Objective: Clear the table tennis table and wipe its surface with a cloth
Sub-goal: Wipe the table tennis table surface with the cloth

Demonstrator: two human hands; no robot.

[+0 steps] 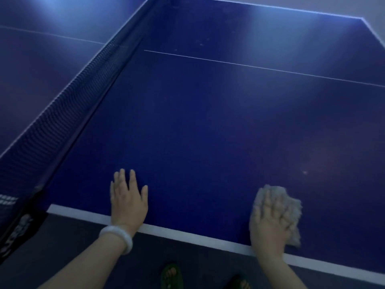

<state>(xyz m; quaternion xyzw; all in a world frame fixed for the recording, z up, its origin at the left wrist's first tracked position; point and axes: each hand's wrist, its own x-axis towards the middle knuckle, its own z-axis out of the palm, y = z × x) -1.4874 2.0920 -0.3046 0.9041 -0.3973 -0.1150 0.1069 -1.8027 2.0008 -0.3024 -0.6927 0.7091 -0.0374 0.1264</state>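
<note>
From my feed the person's forearms were bare – no sleeves in view. The left hand (128, 200) had a smooth, pale, thick bangle (118, 238) round the wrist. The right hand (268, 223) showed no ring or band that I could make out. At the bottom edge I saw green open-toed sandals (172, 275) – toes visible, blurred, dim.

White lettering on black net clamp (19, 228) at lower left, too blurred to read. No other text, numbers, labels legible.
</note>
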